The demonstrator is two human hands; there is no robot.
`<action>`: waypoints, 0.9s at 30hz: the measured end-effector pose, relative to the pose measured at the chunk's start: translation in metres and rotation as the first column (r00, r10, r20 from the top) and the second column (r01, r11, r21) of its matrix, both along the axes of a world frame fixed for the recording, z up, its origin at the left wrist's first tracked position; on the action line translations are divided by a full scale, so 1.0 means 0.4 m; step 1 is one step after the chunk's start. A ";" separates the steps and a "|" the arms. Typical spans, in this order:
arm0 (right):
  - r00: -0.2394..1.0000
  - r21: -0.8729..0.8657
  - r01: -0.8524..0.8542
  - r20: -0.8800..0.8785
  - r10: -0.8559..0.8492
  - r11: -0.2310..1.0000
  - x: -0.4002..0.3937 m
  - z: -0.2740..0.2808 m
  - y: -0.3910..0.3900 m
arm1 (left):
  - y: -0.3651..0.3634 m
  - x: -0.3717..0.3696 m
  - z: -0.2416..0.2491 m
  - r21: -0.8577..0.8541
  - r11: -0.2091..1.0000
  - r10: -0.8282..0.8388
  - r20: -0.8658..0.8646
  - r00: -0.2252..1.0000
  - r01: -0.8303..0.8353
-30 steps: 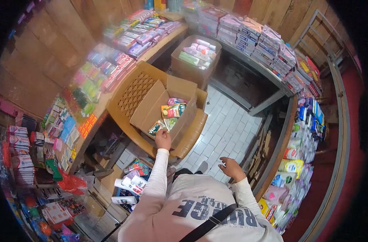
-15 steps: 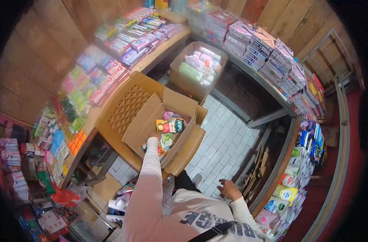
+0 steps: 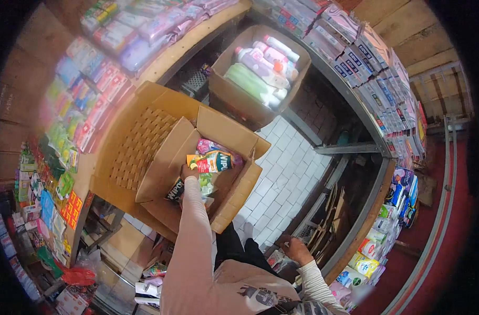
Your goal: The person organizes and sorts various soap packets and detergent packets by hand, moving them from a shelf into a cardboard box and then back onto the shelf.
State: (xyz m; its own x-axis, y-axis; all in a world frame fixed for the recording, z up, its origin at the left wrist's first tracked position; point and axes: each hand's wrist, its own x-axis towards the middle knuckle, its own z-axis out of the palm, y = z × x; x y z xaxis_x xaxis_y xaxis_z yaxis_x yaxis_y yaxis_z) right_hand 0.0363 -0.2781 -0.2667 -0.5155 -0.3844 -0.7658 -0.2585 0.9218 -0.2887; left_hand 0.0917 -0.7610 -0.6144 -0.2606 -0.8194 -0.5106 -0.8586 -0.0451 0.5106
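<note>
My left hand (image 3: 188,171) reaches into an open cardboard box (image 3: 160,181) and has its fingers closed on the edge of a yellow and green Vipo pouch (image 3: 212,162). A pink packet (image 3: 208,145) lies behind the pouch. A dark packet (image 3: 175,190) and a green and clear packet (image 3: 206,183) are below it in the box. The box sits on a chair with a woven back (image 3: 142,144). My right hand (image 3: 295,249) hangs at the right over the floor, fingers curled, and whether it holds anything is not clear.
Behind the chair stands a carton (image 3: 239,100) full of bottles. Packaged goods line the left counter (image 3: 168,60). Stacked boxes (image 3: 355,63) fill the back right shelf, with bagged goods (image 3: 365,262) on the right one. White tiles (image 3: 276,173) show between the counters.
The view has shifted closer to the chair and the box. The dark packet in the box shows more of its face. My left hand remains at the pouch's left edge.
</note>
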 end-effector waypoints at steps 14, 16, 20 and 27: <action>0.993 -0.490 0.092 -0.018 -0.115 0.867 -0.182 0.071 -0.386 | 0.120 0.010 0.727 0.074 0.913 -0.295 -0.561 0.773 0.401; 0.975 -0.600 0.209 0.069 -0.210 0.772 -0.200 0.075 -0.446 | 0.103 0.056 0.883 0.310 0.887 -0.055 -0.667 0.743 0.343; 0.798 -0.622 0.582 0.561 -0.221 0.524 -0.214 0.093 -0.521 | 0.044 0.128 1.122 0.591 0.728 0.393 -0.775 0.495 0.347; 0.842 -0.694 0.509 0.523 -0.128 0.510 -0.192 0.236 -0.591 | -0.010 0.097 1.036 0.668 0.612 0.429 -0.730 0.532 0.422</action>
